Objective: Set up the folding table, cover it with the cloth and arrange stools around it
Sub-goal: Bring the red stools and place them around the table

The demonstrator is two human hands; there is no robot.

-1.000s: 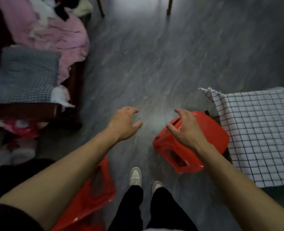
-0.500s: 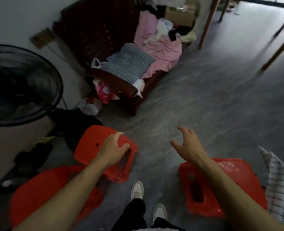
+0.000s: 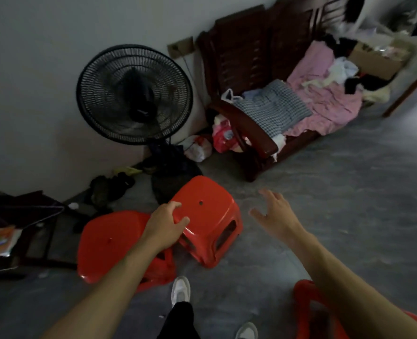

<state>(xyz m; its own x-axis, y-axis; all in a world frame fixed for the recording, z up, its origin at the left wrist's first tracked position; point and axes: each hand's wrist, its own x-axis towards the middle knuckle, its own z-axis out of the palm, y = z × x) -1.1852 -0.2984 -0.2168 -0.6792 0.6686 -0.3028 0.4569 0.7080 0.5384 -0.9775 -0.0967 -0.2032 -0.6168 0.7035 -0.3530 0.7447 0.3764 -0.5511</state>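
My left hand (image 3: 164, 222) grips the near edge of a red plastic stool (image 3: 210, 216), which is tilted above the grey floor. A second red stool (image 3: 109, 243) stands just left of it, partly behind my left forearm. My right hand (image 3: 274, 215) hovers to the right of the held stool with fingers spread, holding nothing. A third red stool (image 3: 305, 304) shows at the bottom right, mostly hidden by my right forearm. The table and its cloth are out of view.
A black standing fan (image 3: 134, 94) stands against the wall ahead. A dark wooden bench (image 3: 251, 133) piled with clothes is at the upper right. Shoes (image 3: 109, 187) and a dark low rack (image 3: 31, 228) lie on the left. My feet (image 3: 180, 289) are at the bottom.
My view has swung left, away from the cloth-covered table. My left hand took hold of a red stool and lifted it. My right hand left the other stool and now hovers open.
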